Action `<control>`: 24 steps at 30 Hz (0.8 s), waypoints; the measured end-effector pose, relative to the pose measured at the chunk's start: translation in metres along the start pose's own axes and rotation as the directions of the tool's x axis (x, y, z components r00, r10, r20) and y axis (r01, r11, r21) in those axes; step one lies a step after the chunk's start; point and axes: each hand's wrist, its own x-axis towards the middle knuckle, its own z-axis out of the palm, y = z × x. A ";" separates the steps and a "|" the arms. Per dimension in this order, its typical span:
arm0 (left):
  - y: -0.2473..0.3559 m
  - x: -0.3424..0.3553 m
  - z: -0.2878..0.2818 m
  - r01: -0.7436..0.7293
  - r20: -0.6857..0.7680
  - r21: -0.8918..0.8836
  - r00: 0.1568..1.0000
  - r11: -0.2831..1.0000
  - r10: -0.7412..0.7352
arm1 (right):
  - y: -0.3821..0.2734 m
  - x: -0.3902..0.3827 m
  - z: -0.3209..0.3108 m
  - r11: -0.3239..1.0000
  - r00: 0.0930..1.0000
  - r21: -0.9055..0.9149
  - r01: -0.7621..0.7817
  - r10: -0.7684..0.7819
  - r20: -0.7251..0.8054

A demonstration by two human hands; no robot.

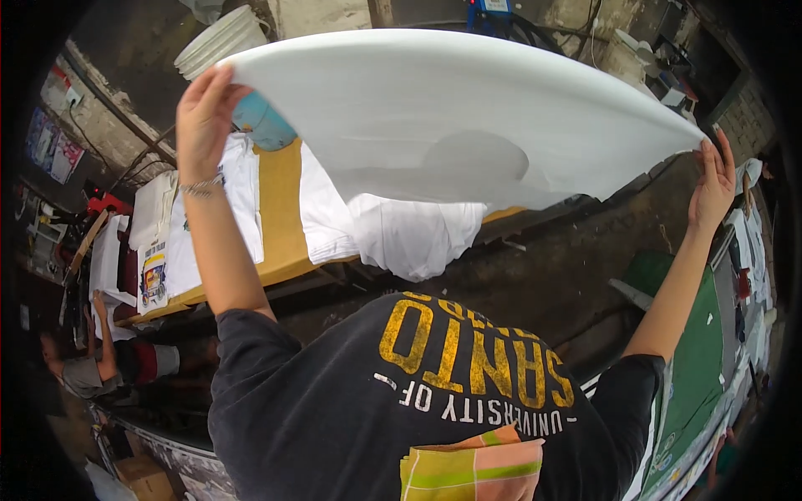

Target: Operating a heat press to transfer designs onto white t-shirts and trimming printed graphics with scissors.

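A wide white cloth (401, 108) is stretched out in front of me at arm's length, its upper edge bowed between my two hands. My left hand (203, 125) pinches its left corner, with a bracelet on that wrist. At the far right, the other corner is gripped between the fingers of my right hand (713, 179). A round shadow falls across the cloth's lower middle. Just under it, a bunched white cloth (418, 238) hangs over the near edge of a yellow-brown table (280, 209).
White printed shirts (219, 221) lie on the table's left part. Behind it are a white bucket (221, 42) and a blue container (266, 123). A green-topped table (697, 326) stands at right. Another person (100, 367) is at far left. A checked cloth (472, 468) hangs at my chest.
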 end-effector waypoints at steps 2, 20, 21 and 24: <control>0.022 -0.025 -0.015 -0.043 -0.041 0.051 0.998 0.998 0.045 | 0.002 -0.001 0.009 0.999 1.000 0.042 0.017 -0.016 -0.025; -0.083 -0.075 -0.086 0.301 -0.499 0.317 0.860 0.900 -0.112 | 0.189 -0.015 0.210 0.945 0.938 0.121 -0.302 0.273 0.213; -0.097 -0.077 -0.084 0.336 -0.535 0.284 0.833 0.898 -0.142 | 0.208 -0.021 0.223 0.944 0.925 0.080 -0.320 0.293 0.241; -0.150 -0.085 -0.098 0.415 -0.617 0.211 0.758 0.885 -0.209 | 0.278 -0.046 0.269 0.934 0.885 -0.001 -0.357 0.339 0.318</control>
